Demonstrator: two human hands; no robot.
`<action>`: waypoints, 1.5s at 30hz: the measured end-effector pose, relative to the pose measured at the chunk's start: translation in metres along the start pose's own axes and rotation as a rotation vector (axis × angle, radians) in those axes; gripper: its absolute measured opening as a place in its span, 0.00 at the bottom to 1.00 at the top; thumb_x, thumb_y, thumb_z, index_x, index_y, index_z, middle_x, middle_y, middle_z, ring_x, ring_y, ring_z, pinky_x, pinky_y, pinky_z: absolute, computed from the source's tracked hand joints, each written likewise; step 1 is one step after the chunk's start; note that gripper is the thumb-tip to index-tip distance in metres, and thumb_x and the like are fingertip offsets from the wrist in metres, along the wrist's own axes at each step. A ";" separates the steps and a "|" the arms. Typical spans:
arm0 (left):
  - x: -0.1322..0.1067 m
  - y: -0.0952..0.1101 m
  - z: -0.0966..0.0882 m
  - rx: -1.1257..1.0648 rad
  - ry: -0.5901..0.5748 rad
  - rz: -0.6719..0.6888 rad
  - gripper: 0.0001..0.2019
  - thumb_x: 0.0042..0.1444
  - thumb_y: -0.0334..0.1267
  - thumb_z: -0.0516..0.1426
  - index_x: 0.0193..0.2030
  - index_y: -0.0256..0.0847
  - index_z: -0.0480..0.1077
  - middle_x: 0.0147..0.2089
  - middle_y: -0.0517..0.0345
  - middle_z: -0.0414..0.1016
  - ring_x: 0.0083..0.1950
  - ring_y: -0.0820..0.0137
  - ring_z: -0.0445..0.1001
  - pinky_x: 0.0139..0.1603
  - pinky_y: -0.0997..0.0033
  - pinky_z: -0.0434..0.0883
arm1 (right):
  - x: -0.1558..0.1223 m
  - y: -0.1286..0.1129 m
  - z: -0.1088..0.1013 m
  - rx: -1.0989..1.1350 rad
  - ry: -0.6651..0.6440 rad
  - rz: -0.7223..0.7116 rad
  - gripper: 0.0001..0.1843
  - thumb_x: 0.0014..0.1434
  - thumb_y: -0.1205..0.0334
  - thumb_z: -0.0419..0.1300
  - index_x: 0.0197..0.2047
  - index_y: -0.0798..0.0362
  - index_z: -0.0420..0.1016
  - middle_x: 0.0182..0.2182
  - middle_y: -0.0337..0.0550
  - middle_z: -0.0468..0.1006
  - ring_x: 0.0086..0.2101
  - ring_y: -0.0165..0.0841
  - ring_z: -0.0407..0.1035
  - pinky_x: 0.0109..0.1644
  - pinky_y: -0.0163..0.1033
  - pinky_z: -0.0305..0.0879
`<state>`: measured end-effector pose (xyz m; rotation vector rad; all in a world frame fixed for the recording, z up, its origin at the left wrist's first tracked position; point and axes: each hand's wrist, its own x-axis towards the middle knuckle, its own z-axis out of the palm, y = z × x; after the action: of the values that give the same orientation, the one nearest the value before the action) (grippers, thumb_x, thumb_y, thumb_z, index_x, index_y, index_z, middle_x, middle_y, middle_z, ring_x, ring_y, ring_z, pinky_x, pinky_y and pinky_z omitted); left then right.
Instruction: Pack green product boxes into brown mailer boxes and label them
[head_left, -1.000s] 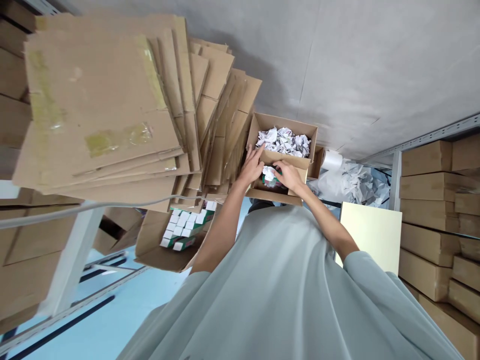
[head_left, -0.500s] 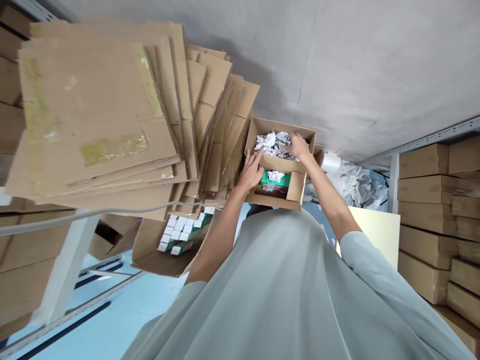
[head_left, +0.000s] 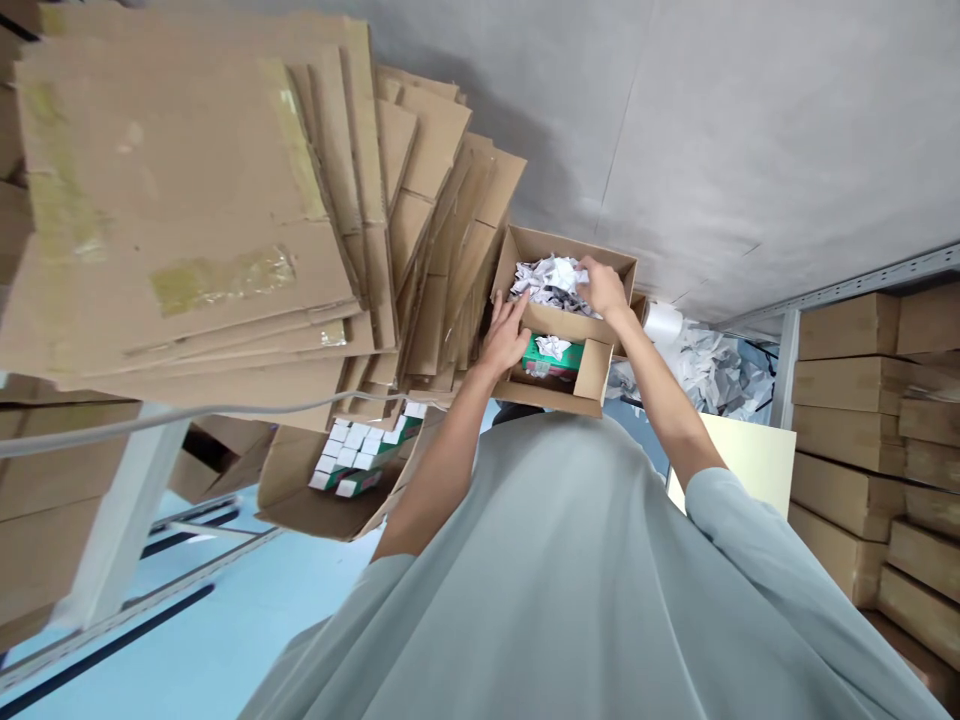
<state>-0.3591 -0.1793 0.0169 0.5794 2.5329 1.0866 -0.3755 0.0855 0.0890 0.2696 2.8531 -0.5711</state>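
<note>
Crumpled paper (head_left: 551, 275) fills the far part of an open cardboard box (head_left: 562, 403) in front of me. My right hand (head_left: 604, 291) is over that part, its fingers closed on some of the crumpled paper. At the box's left edge rests my left hand (head_left: 504, 335), fingers apart, the tips near the paper. In the box's near part lies a green carton (head_left: 574, 357), with a small wad of crumpled paper (head_left: 553, 346) on top. A cardboard flap (head_left: 594, 370) stands at its right end.
Flattened cardboard (head_left: 217, 200) is stacked high on the left, a grey cable (head_left: 225, 411) crossing below it. Under it, another box (head_left: 289, 480) holds several white-ended green cartons (head_left: 360, 445). To the right are a white roll (head_left: 663, 324), heaped paper (head_left: 720, 370) and shelved boxes (head_left: 847, 380).
The crumpled paper in the far part has shifted, with a white piece now closer to my right hand. That hand's fingers have drawn together on paper. My left hand stays at the box edge.
</note>
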 end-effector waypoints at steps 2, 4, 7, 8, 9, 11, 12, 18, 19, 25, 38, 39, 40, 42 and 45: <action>0.000 -0.001 0.000 -0.009 0.000 0.005 0.46 0.63 0.29 0.54 0.89 0.43 0.52 0.85 0.52 0.62 0.92 0.54 0.33 0.92 0.49 0.41 | -0.024 0.000 -0.012 0.093 0.121 -0.028 0.25 0.72 0.64 0.58 0.71 0.52 0.74 0.60 0.55 0.85 0.58 0.53 0.79 0.64 0.55 0.74; 0.000 -0.002 0.000 -0.022 0.005 0.007 0.46 0.62 0.29 0.55 0.89 0.45 0.53 0.85 0.53 0.62 0.92 0.55 0.33 0.92 0.49 0.42 | -0.054 -0.003 -0.021 0.179 0.184 -0.051 0.25 0.74 0.60 0.56 0.71 0.51 0.72 0.58 0.52 0.85 0.55 0.50 0.80 0.63 0.53 0.75; 0.001 -0.003 0.001 -0.040 0.015 0.005 0.47 0.62 0.29 0.55 0.88 0.47 0.54 0.84 0.55 0.63 0.92 0.56 0.33 0.92 0.48 0.42 | -0.102 -0.011 -0.022 0.302 0.161 -0.095 0.23 0.75 0.57 0.57 0.69 0.49 0.73 0.55 0.48 0.86 0.49 0.45 0.81 0.58 0.47 0.76; 0.001 -0.004 0.002 -0.042 0.015 0.007 0.46 0.62 0.29 0.55 0.88 0.48 0.54 0.85 0.55 0.63 0.92 0.57 0.33 0.92 0.48 0.42 | -0.116 -0.014 -0.019 0.339 0.135 -0.109 0.22 0.74 0.57 0.57 0.68 0.49 0.74 0.53 0.47 0.87 0.47 0.43 0.82 0.56 0.45 0.77; 0.001 -0.004 0.002 -0.043 0.013 0.010 0.46 0.62 0.29 0.55 0.88 0.48 0.54 0.85 0.55 0.63 0.92 0.57 0.33 0.92 0.48 0.42 | -0.128 -0.016 -0.014 0.366 0.102 -0.118 0.21 0.73 0.57 0.59 0.67 0.48 0.75 0.52 0.46 0.87 0.46 0.42 0.82 0.55 0.44 0.77; 0.001 -0.005 0.001 -0.039 0.002 0.018 0.46 0.63 0.30 0.56 0.89 0.47 0.53 0.85 0.54 0.62 0.92 0.56 0.32 0.91 0.48 0.42 | -0.145 -0.021 0.000 0.385 0.025 -0.122 0.19 0.72 0.58 0.61 0.64 0.47 0.78 0.50 0.44 0.88 0.46 0.42 0.83 0.54 0.43 0.77; 0.001 -0.005 0.001 -0.035 -0.004 0.022 0.46 0.63 0.30 0.55 0.89 0.46 0.53 0.85 0.53 0.61 0.92 0.55 0.32 0.91 0.47 0.42 | -0.149 -0.024 0.008 0.376 -0.014 -0.118 0.18 0.71 0.59 0.62 0.63 0.47 0.79 0.50 0.43 0.88 0.47 0.42 0.83 0.54 0.43 0.77; 0.001 -0.002 -0.004 -0.023 -0.021 0.010 0.47 0.61 0.29 0.54 0.88 0.46 0.54 0.84 0.54 0.63 0.92 0.54 0.35 0.92 0.47 0.41 | -0.133 -0.039 0.045 0.238 -0.182 -0.152 0.21 0.72 0.64 0.66 0.66 0.49 0.78 0.61 0.49 0.86 0.55 0.44 0.83 0.62 0.44 0.75; 0.001 -0.002 -0.005 -0.024 -0.023 0.009 0.47 0.61 0.29 0.55 0.88 0.45 0.54 0.85 0.54 0.63 0.92 0.53 0.35 0.92 0.47 0.41 | -0.129 -0.040 0.047 0.204 -0.207 -0.159 0.22 0.72 0.64 0.65 0.67 0.49 0.77 0.62 0.50 0.86 0.56 0.45 0.83 0.63 0.44 0.75; 0.000 -0.005 -0.002 -0.091 0.019 0.032 0.46 0.61 0.28 0.55 0.88 0.47 0.56 0.84 0.55 0.65 0.92 0.53 0.36 0.92 0.45 0.41 | -0.129 -0.039 0.030 0.135 -0.243 -0.204 0.23 0.73 0.63 0.66 0.69 0.48 0.79 0.64 0.52 0.85 0.60 0.47 0.82 0.64 0.45 0.75; -0.002 -0.006 0.000 -0.088 0.030 0.022 0.46 0.62 0.26 0.55 0.88 0.50 0.56 0.82 0.54 0.66 0.92 0.55 0.35 0.92 0.48 0.41 | 0.022 0.027 -0.004 -0.160 -0.180 0.140 0.32 0.69 0.65 0.68 0.75 0.54 0.73 0.69 0.63 0.75 0.64 0.54 0.78 0.69 0.54 0.74; -0.002 -0.006 0.000 -0.085 0.029 0.018 0.46 0.62 0.26 0.55 0.88 0.50 0.56 0.83 0.55 0.66 0.92 0.55 0.35 0.92 0.47 0.41 | 0.029 0.026 0.001 -0.194 -0.239 0.158 0.33 0.70 0.66 0.67 0.76 0.53 0.72 0.71 0.64 0.73 0.65 0.54 0.77 0.69 0.54 0.75; -0.002 -0.006 0.000 -0.084 0.028 0.014 0.46 0.62 0.26 0.55 0.88 0.50 0.56 0.83 0.55 0.66 0.92 0.55 0.35 0.92 0.47 0.41 | 0.033 0.025 0.006 -0.227 -0.278 0.170 0.33 0.71 0.67 0.65 0.77 0.53 0.70 0.73 0.65 0.71 0.65 0.53 0.78 0.69 0.54 0.75; -0.001 -0.005 0.000 -0.084 0.029 0.007 0.46 0.62 0.26 0.56 0.87 0.50 0.56 0.83 0.54 0.66 0.92 0.55 0.35 0.92 0.47 0.41 | 0.036 0.022 0.014 -0.287 -0.301 0.172 0.31 0.74 0.71 0.58 0.78 0.54 0.69 0.75 0.68 0.66 0.65 0.52 0.78 0.68 0.54 0.75; 0.000 -0.005 0.002 -0.089 0.038 0.010 0.46 0.61 0.26 0.57 0.87 0.49 0.58 0.82 0.51 0.66 0.92 0.55 0.35 0.92 0.46 0.41 | 0.032 0.022 0.018 -0.340 -0.260 0.127 0.27 0.76 0.74 0.50 0.73 0.58 0.74 0.74 0.69 0.67 0.64 0.52 0.79 0.68 0.55 0.75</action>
<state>-0.3595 -0.1814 0.0123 0.5526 2.5013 1.2182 -0.3983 0.1031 0.0569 0.2906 2.5989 -0.0838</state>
